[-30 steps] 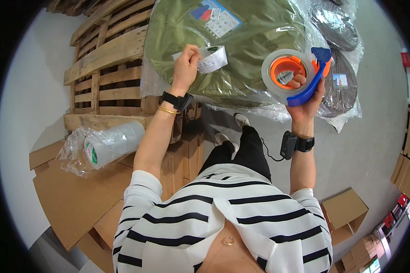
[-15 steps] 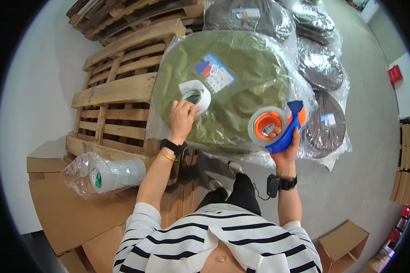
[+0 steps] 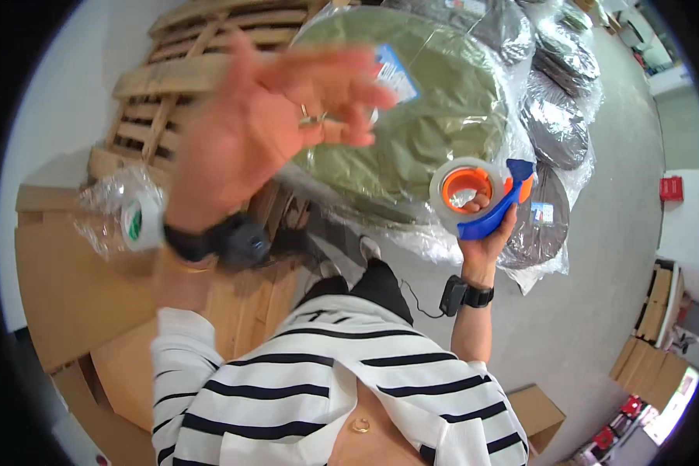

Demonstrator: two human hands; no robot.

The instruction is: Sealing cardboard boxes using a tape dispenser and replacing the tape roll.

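Observation:
My left hand [image 3: 264, 124] is raised close to the camera, blurred, with its fingers stretched out and apart; I see nothing held in it. It covers part of a large, flat, rounded olive-green bundle [image 3: 443, 101] in clear plastic, with a blue-edged label [image 3: 397, 74]. My right hand [image 3: 487, 241] grips a blue tape dispenser [image 3: 489, 221] at the bundle's near right edge. Its orange hub [image 3: 447, 189] carries a wide roll of clear tape [image 3: 439, 203], and fingertips show through the hub's opening.
Wooden pallets [image 3: 163, 81] stand at the left. Nearer, a plastic-wrapped stack of tape rolls [image 3: 136, 221] lies on cardboard [image 3: 78, 287], partly behind my left arm. Dark wrapped bundles [image 3: 555, 124] line the right side. An open cardboard box [image 3: 536, 415] sits on the floor.
My left hand has risen toward the camera, away from the white roll it was touching, which no longer shows clearly. The right hand still holds the tape dispenser. The whole view has shifted.

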